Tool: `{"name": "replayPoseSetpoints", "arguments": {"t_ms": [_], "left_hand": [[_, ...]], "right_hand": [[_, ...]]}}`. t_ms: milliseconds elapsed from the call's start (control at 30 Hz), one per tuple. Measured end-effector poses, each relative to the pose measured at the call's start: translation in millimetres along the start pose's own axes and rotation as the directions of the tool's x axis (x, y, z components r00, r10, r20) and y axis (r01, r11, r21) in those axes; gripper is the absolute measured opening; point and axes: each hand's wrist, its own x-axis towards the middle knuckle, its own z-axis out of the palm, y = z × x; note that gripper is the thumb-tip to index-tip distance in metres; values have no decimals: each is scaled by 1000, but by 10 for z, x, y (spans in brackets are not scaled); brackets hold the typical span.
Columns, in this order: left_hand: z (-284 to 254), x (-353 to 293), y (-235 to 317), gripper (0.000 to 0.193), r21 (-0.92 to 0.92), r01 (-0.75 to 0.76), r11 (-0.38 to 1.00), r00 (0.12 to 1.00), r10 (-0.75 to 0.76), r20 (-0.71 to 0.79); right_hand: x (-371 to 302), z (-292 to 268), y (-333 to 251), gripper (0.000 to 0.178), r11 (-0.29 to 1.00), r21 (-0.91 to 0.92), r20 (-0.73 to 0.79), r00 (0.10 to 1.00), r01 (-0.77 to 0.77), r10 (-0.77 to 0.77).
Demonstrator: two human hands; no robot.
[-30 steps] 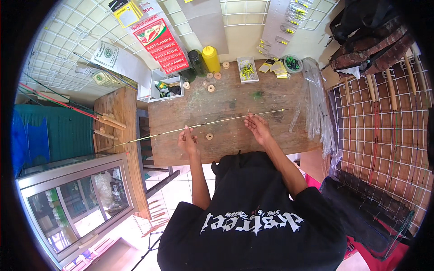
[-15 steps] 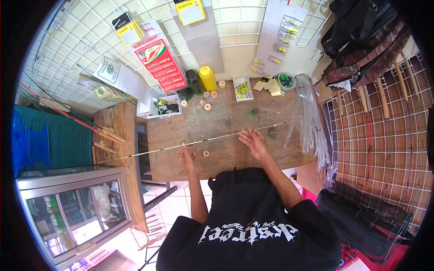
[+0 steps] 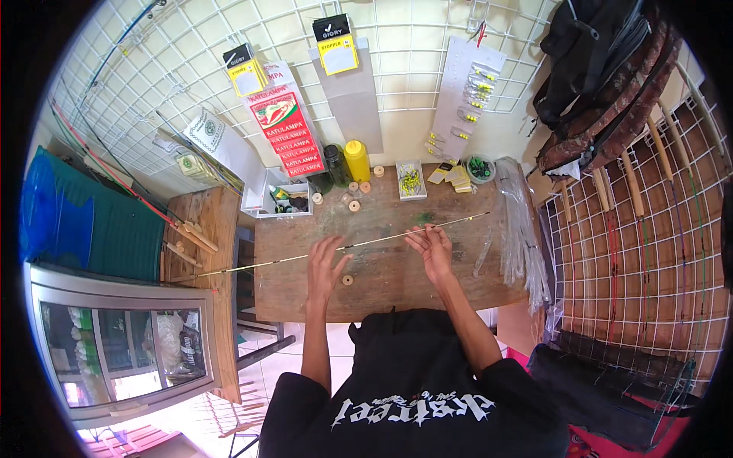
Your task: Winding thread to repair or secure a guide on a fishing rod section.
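Note:
A thin, pale yellow-green fishing rod (image 3: 286,260) with short dark bands lies slantwise across the view, above the wooden table (image 3: 298,294); its right end is higher in the picture. My right hand (image 3: 435,252) pinches it towards that end between thumb and finger, the other fingers loosely curled. Over the rod's middle part, my left hand (image 3: 324,267) has its fingers stretched and the thumb apart; whether it touches the rod I cannot tell. A small wooden ring (image 3: 348,280) sits on the table just right of my left hand.
At the table's back stand a white box (image 3: 284,204), a yellow bottle (image 3: 356,162), several wooden rings (image 3: 354,205), a tray of yellow-green beads (image 3: 411,181) and a round tub (image 3: 479,169). Clear plastic sleeves (image 3: 519,237) cover the right edge. A glass cabinet (image 3: 126,351) stands left.
My left hand has opened from a pinch on the rod, its fingers now spread upward. My right hand keeps its pinch. The view has tilted up, so everything appears slightly lower.

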Motion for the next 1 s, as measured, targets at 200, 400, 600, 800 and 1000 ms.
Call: {"name": "replayPoseSetpoints", "arguments": {"t_ms": [200, 400, 600, 800, 1000], "left_hand": [[-81, 198, 88, 23, -234, 165, 958, 957, -99, 272], [-261, 300, 39, 17, -251, 81, 965, 987, -43, 155], [-456, 314, -4, 13, -184, 33, 982, 996, -17, 91], [-578, 298, -50, 13, 2, 23, 1000, 997, -23, 68], [-728, 230, -35, 13, 80, 4, 997, 1000, -3, -16]], "right_hand": [[-24, 204, -180, 12, 997, -32, 79, 995, 66, -63], [9, 224, -405, 17, 991, -37, 109, 986, 128, -123], [-10, 281, -621, 19, 984, 2, 160, 971, 177, -175], [-103, 370, -853, 18, 981, 23, 155, 969, 192, -194], [-224, 449, -1135, 17, 965, 16, 175, 949, 263, -262]]}}
